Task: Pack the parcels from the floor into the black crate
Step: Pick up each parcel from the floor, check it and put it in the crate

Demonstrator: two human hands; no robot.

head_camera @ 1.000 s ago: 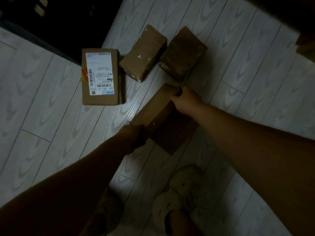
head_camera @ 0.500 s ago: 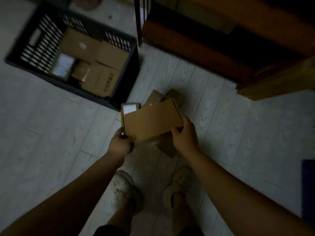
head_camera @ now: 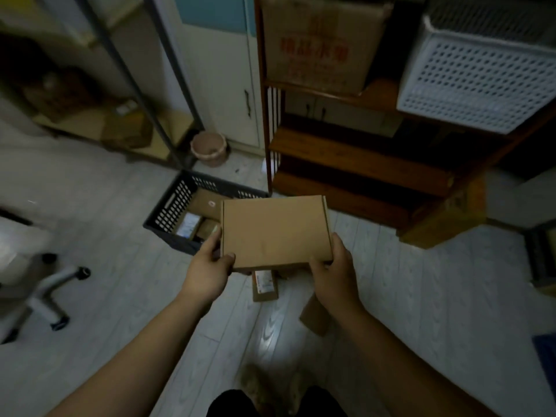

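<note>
I hold a flat brown cardboard parcel (head_camera: 275,231) level in front of me, above the floor. My left hand (head_camera: 210,266) grips its near-left corner and my right hand (head_camera: 334,266) grips its near-right corner. The black slotted crate (head_camera: 168,212) stands on the floor just beyond and left of the parcel, with several parcels inside; the held parcel hides its right part. Below my hands a labelled parcel (head_camera: 264,285) lies on the floor, and another brown parcel (head_camera: 316,319) shows beside my right wrist.
A dark wooden shelf unit (head_camera: 361,164) stands right of the crate, carrying a large carton (head_camera: 319,43) and a white perforated basket (head_camera: 478,76). A pink bucket (head_camera: 209,149) sits behind the crate. An office chair base (head_camera: 51,293) is at left. Pale plank floor surrounds me.
The parcel has been lifted from the floor and raised higher, now held flat. My view has tilted up from the floor, so the crate, shelves and room have come into sight.
</note>
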